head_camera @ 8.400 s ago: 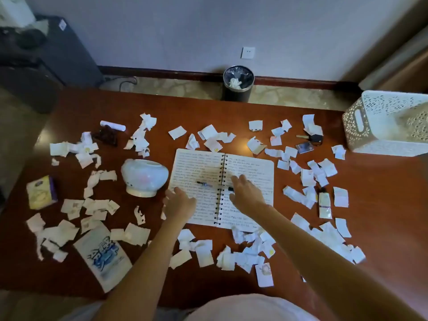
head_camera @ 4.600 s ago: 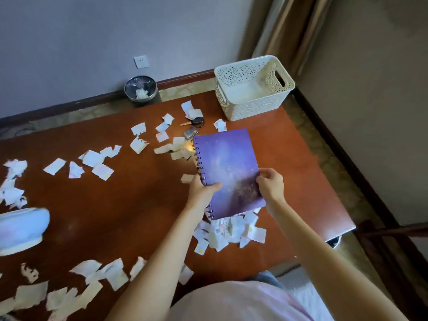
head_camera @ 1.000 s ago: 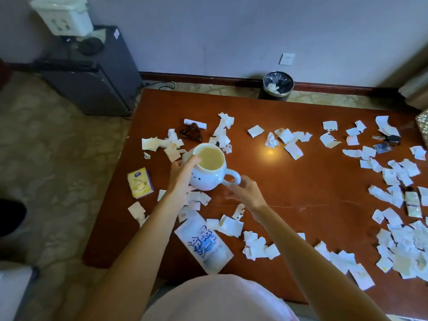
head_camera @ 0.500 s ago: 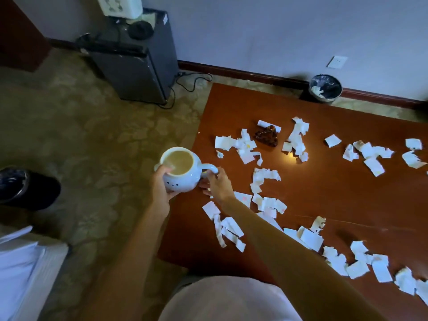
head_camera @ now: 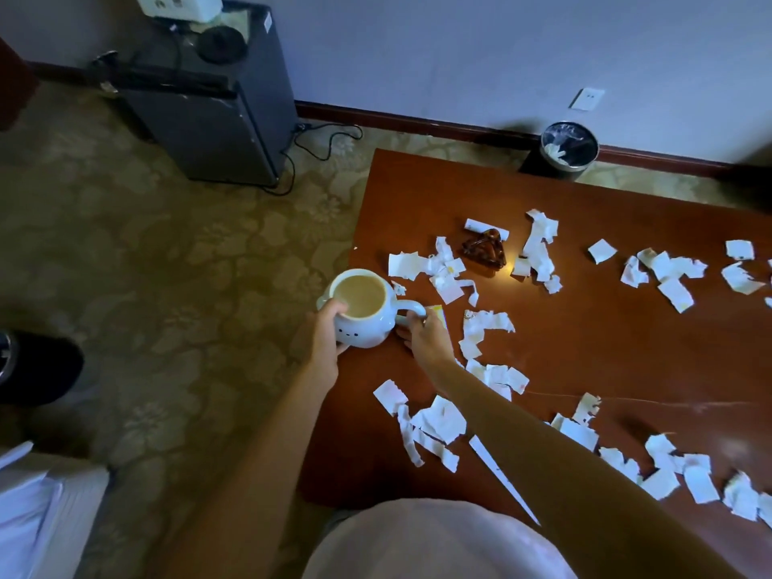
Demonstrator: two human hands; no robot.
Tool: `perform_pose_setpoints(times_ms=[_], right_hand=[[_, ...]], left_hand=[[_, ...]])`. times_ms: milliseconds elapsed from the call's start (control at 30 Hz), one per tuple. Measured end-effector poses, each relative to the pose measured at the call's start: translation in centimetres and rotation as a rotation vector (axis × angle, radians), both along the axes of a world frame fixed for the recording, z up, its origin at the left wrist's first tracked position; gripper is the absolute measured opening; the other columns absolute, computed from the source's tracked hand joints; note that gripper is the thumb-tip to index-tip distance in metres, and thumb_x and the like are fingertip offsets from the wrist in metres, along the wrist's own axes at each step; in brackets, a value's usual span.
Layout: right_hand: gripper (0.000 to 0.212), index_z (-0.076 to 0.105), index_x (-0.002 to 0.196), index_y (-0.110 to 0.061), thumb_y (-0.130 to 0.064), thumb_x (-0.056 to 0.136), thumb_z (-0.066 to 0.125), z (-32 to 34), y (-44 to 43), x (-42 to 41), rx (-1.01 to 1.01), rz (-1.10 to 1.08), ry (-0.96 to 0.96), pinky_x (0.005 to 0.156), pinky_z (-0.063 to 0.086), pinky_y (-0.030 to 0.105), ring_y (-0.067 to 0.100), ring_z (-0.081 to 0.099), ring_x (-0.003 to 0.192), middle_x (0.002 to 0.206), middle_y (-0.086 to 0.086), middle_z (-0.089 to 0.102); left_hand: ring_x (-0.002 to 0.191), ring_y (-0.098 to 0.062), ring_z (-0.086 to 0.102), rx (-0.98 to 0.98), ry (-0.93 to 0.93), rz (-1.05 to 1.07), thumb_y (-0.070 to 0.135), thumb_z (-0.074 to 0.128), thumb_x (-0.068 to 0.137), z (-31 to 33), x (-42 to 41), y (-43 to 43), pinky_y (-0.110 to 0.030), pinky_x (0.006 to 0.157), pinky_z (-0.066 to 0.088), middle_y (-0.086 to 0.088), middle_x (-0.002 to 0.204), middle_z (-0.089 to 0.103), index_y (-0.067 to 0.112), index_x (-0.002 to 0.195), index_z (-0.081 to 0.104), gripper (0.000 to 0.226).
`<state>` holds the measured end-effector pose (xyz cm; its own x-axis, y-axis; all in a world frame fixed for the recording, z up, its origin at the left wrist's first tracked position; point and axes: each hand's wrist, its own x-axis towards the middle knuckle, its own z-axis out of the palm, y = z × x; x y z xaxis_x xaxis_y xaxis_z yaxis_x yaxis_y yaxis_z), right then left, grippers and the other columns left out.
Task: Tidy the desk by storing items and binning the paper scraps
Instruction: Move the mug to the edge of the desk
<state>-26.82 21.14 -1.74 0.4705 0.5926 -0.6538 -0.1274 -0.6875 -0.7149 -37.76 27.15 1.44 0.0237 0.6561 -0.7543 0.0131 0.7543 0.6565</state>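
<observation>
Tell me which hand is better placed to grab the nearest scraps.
Probably right: the right hand holds the mug handle over the desk, beside paper scraps; the left hand wraps the mug's body at the edge.

We are holding the mug point(head_camera: 363, 323) at the left edge of the desk point(head_camera: 605, 340); paper scraps point(head_camera: 443, 424) are lying right of it, and the bin point(head_camera: 568, 146) is standing behind the desk.
</observation>
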Motion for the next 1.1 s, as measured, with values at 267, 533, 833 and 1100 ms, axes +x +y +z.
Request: perform_pose_setpoints(times_ms=[267, 533, 833, 1100], right_hand=[[0.027, 0.056, 0.111, 0.000, -0.016, 0.099, 0.038, -0.7, -0.4, 2.0, -0.042, -0.071, -0.080, 0.090, 0.053, 0.048, 0.032, 0.066, 0.098, 0.109, 0.020, 0.067], [0.025, 0.056, 0.114, 0.000, -0.011, 0.097, 0.041, -1.1, -0.3, 2.5, -0.049, -0.126, -0.117, 0.086, 0.055, 0.048, 0.033, 0.067, 0.093, 0.107, 0.020, 0.067], [0.033, 0.048, 0.129, -0.007, -0.018, 0.099, 0.042, -0.3, -0.6, 4.3, -0.018, -0.144, -0.135, 0.090, 0.055, 0.040, 0.028, 0.066, 0.100, 0.115, 0.015, 0.065], [0.040, 0.045, 0.130, -0.010, -0.003, 0.091, 0.052, 2.0, -4.0, 6.2, 0.027, -0.163, -0.119, 0.069, 0.052, 0.025, 0.024, 0.062, 0.093, 0.115, 0.016, 0.062]], left_hand=[[0.105, -0.018, 0.043, -0.068, 0.055, -0.035, 0.015, 0.049, 0.090, -0.9, 1.8, -0.9, -0.040, 0.098, 0.044, -0.007, 0.115, 0.044, 0.014, 0.133, 0.040, 0.044], [0.104, -0.018, 0.044, -0.037, 0.139, -0.048, 0.014, 0.050, 0.091, -1.4, 2.4, -1.4, -0.043, 0.100, 0.047, -0.007, 0.113, 0.045, 0.014, 0.132, 0.041, 0.043], [0.105, -0.019, 0.045, -0.048, 0.111, -0.020, 0.015, 0.055, 0.089, -0.9, 3.9, -1.4, -0.041, 0.097, 0.048, -0.012, 0.122, 0.046, 0.012, 0.134, 0.040, 0.047], [0.127, -0.024, 0.043, 0.152, 0.245, -0.156, 0.025, 0.058, 0.089, 0.4, 3.9, -2.8, -0.037, 0.103, 0.039, -0.010, 0.142, 0.040, 0.013, 0.142, 0.030, 0.062]])
